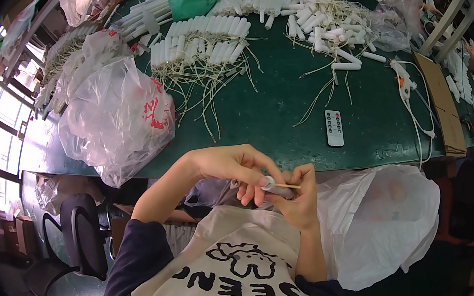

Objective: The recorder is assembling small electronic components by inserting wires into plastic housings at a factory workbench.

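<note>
- Remote (334,128) on the table (254,111), near its front edge.
- Tube heap (324,28) behind it, toward the far edge.
- Tube rows (203,39) left of the heap.
- Bag (116,111) overhanging the front edge, left.
- Cardboard (441,106) along the right edge.
- Sack (382,227) below the front edge, right.

The shirt (238,273) is cream with short, dark navy sleeves (137,263). Its front carries a black, cartoon-like outline drawing (249,260) of rounded curves, set next to a row of thick, blocky black lettering (230,287). The left hand (235,163) and right hand (301,203) are bare.
</note>
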The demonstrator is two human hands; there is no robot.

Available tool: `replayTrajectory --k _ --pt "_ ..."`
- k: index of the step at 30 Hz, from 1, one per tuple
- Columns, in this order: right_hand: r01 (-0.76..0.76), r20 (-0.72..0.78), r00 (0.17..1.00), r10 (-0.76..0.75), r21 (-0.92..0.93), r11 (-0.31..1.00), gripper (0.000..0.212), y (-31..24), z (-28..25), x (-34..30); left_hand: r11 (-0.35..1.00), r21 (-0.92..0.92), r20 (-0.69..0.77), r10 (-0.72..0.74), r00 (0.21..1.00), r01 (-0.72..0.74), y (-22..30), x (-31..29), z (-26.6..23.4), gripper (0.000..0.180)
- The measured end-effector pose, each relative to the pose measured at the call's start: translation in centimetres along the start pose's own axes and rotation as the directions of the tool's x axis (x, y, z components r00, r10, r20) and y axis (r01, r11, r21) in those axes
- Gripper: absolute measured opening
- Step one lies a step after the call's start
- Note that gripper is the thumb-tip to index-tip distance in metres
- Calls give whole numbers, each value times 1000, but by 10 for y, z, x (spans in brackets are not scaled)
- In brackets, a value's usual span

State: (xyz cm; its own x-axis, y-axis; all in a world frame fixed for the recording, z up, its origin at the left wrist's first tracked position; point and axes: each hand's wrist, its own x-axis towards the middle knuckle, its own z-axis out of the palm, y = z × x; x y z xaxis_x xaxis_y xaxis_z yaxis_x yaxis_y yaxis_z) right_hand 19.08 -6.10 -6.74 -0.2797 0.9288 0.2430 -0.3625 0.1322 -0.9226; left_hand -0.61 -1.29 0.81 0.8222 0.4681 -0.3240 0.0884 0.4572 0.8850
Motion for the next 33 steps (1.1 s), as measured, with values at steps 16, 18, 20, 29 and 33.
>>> replayTrajectory --k 16,18,20,29,33 --pt "-453 -464 794 -392 -882 128 49 0 -67 76 998 45 -144 45 989 -38 -6 -9 12 22" --pt "-461 -456 811 -367 -884 79 49 -1 -62 78 998 48 -147 38 988 -31 -7 -10 10 22" --pt "-464 -446 830 -335 -885 31 49 0 -59 77 999 46 -156 28 987 -21 -10 -12 10 22" --pt "-278 -456 797 -397 -860 429 31 6 -75 67 1000 26 -222 6 975 0 -17 -14 3 23" --pt "-104 -400 859 -321 -749 655 22 -11 -61 49 1000 26 -230 -3 973 9 -17 -13 2 23"
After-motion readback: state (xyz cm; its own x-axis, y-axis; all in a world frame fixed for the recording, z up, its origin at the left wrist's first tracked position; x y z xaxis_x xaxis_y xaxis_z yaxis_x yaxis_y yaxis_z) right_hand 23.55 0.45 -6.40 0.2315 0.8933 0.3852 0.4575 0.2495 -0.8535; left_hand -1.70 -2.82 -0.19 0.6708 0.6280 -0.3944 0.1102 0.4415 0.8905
